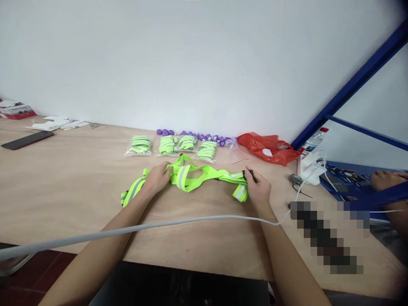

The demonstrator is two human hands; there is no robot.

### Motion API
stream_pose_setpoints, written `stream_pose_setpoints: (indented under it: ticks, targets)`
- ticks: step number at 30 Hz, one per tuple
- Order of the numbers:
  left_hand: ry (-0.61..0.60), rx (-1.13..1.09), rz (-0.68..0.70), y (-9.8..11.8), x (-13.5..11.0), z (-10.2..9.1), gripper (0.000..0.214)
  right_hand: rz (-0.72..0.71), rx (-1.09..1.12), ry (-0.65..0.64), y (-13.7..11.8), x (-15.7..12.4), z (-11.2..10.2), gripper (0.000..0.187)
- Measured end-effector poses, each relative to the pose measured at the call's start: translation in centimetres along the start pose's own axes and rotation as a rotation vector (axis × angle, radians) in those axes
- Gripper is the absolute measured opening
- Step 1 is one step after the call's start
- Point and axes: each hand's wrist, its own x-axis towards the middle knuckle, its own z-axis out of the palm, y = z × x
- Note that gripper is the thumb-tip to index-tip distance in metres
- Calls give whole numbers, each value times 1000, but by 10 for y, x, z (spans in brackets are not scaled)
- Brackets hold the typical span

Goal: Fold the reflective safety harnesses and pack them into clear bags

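A neon-green reflective strap harness (194, 175) with grey stripes lies spread on the wooden table (70, 187). My left hand (158, 177) is closed on its left part, fingers curled over the webbing. My right hand (259, 188) pinches the right end of the strap, near a small black buckle (249, 173). Behind the harness sit several clear bags of folded green straps (174, 145) in a row.
Purple small parts (194, 135) line the wall behind the bags. A red plastic bag (269, 148) lies at right, a phone (27, 140) and papers at far left. A white cable (178, 222) crosses my arms. Another person's hand (384, 179) rests on a blue tray at right.
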Motion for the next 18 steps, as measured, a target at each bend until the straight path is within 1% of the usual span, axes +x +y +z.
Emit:
stream_pose_setpoints:
  ticks: [4, 6, 7, 9, 13, 15, 18]
  targets:
    - [8, -1, -6, -4, 3, 3, 35, 47, 123, 226, 7, 11, -9, 43]
    - [15, -13, -10, -8, 6, 5, 35, 129, 244, 309, 12, 15, -11, 42]
    - [20, -23, -11, -10, 7, 6, 36, 177, 307, 329, 14, 16, -12, 42]
    - [33, -50, -15, -14, 10, 8, 37, 260, 411, 307, 17, 17, -12, 45]
    - [71, -119, -7, -22, 13, 9, 37, 342, 507, 158, 18, 15, -10, 49]
    - [95, -159, 13, -24, 13, 9, 35, 356, 550, 115, 17, 15, -9, 49]
    - [159, -213, 52, -21, 12, 5, 35, 346, 582, 101, 14, 16, -6, 49]
